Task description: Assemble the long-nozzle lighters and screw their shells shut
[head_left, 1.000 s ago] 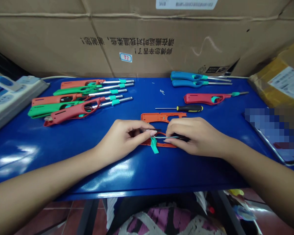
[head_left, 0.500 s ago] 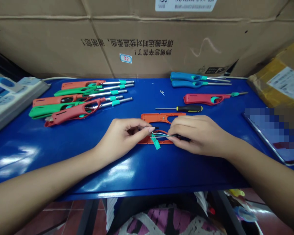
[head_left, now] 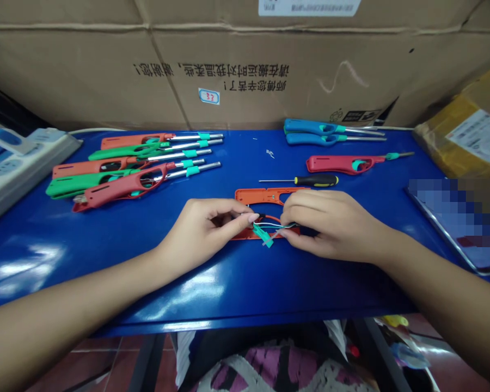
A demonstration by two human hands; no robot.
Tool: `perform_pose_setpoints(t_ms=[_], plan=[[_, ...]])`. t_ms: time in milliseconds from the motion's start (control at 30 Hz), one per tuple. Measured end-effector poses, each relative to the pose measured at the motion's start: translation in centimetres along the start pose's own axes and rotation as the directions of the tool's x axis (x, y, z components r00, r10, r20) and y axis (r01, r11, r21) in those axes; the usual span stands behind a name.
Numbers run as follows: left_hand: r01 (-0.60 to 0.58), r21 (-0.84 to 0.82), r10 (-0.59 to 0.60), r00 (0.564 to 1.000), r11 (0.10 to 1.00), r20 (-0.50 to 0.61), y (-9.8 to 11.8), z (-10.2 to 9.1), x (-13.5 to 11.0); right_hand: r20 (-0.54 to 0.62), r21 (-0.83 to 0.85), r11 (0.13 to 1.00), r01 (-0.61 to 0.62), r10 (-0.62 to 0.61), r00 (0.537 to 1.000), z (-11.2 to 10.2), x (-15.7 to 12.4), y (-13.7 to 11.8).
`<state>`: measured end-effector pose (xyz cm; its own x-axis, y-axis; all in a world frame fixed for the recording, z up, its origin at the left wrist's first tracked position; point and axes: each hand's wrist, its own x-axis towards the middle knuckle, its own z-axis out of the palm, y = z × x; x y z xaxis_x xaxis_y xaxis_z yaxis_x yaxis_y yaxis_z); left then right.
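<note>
Pinched between the thumb and forefinger of my left hand (head_left: 212, 224) are the inner parts of a gas lighter, mostly covered by the fingers. A teal trigger piece (head_left: 263, 236) hangs just below the thumb tip. Thin white and dark wires (head_left: 268, 224) run across to my right hand (head_left: 329, 224), whose closed fingertips grip them along with a thin translucent strip (head_left: 271, 238). What else sits in the right fingers is hidden. Beneath both hands lies one orange lighter shell half (head_left: 245, 234); another orange shell half (head_left: 255, 195) rests just behind them.
A black-and-yellow screwdriver (head_left: 316, 181) lies behind the right hand. Several red and green lighters (head_left: 118, 185) are at left; blue lighters (head_left: 310, 139) and a red lighter (head_left: 338, 164) at right. A power strip (head_left: 14, 169), phone (head_left: 453, 223) and cardboard box (head_left: 237, 49) border the blue table.
The teal trigger piece has swung to the right, and the thin translucent strip now slants down to the left from my right fingertips. Both hands stay nearly in place.
</note>
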<state>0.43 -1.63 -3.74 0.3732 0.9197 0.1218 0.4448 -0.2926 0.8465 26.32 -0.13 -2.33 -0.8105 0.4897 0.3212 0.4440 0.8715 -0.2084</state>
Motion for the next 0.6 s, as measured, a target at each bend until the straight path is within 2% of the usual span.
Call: perform_pose_setpoints(t_ms=[400, 467, 600], plan=[[0.004, 0.001, -0.004, 1.0, 1.0, -0.026, -0.1, 0.0, 0.1, 0.016, 0.036, 0.999, -0.008, 0.008, 1.0, -0.2, 0.0, 0.0], [-0.022, 0.024, 0.023, 0.999, 0.999, -0.029, -0.1, -0.1, 0.2, 0.044, 0.066, 0.997, -0.04, 0.037, 0.998, -0.7, -0.2, 0.1], [-0.072, 0.074, 0.074, 0.997, 0.995, -0.026, 0.0, -0.2, 0.4, 0.159, 0.071, 0.981, -0.18, 0.167, 0.973, -1.9, -0.7, 0.5]])
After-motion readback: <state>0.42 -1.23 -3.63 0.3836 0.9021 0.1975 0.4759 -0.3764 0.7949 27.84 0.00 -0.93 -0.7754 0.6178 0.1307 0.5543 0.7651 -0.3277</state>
